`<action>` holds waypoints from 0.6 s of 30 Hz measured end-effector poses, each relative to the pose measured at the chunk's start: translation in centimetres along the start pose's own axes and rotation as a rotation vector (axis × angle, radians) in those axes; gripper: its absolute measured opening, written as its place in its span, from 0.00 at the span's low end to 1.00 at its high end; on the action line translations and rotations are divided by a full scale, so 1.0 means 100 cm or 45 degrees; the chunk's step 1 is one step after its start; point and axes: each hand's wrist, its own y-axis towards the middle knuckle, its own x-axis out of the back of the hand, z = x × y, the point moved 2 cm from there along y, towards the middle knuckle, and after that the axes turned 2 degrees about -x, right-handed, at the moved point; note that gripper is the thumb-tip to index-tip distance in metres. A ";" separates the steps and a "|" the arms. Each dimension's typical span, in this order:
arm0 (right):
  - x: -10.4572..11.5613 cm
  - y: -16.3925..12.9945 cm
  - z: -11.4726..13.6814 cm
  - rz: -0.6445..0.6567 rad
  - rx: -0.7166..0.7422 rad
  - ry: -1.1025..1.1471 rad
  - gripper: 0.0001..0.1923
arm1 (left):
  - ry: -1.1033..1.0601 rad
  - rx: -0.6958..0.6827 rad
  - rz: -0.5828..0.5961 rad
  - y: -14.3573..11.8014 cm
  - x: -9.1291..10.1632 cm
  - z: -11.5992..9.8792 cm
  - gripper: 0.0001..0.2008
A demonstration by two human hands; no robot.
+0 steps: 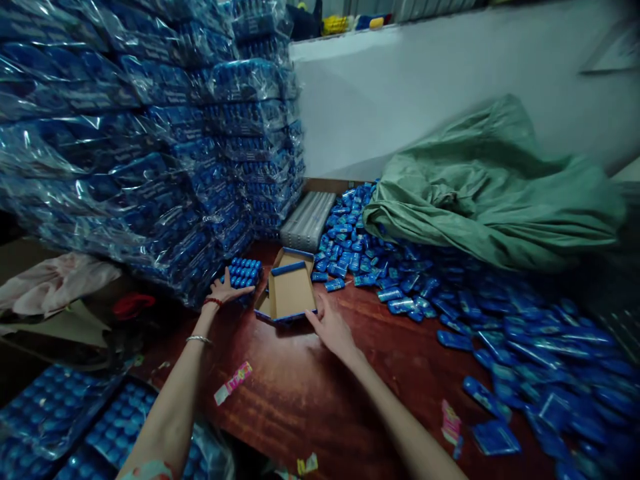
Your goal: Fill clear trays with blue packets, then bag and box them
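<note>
My left hand (pixel 227 292) is spread at the near side of a block of small blue bottles (pixel 245 272), thumb stretched to the right. It touches or nearly touches the block. To the right, two shallow cardboard trays with blue rims lie one over the other. My right hand (pixel 334 327) has its fingers closed at the lower right corner of the upper cardboard tray (pixel 293 293). The lower tray (pixel 264 307) shows at the left and back. Both trays look bare inside.
Plastic-wrapped packs of blue bottles (pixel 260 120) are stacked high at left. Clear plastic trays (pixel 307 220) stand behind the cardboard. Loose blue bottles (pixel 400 287) cover the table's right side, beneath a green cloth (pixel 490 193). Wrapper scraps (pixel 233 383) lie on the red-brown table (pixel 300 387).
</note>
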 end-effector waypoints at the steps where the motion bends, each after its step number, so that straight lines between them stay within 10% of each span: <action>1: -0.005 0.011 0.009 0.023 -0.023 -0.056 0.30 | 0.016 0.028 0.005 -0.002 0.000 -0.002 0.57; 8: -0.004 0.018 0.006 0.071 -0.028 -0.149 0.22 | 0.093 0.121 -0.016 -0.056 -0.004 0.021 0.52; 13: 0.029 -0.050 -0.065 -0.132 -0.116 -0.160 0.24 | 0.154 0.185 -0.159 -0.151 -0.035 0.052 0.50; 18: 0.049 -0.118 -0.138 -0.111 -0.375 -0.411 0.24 | 0.091 0.146 -0.185 -0.248 -0.069 0.029 0.50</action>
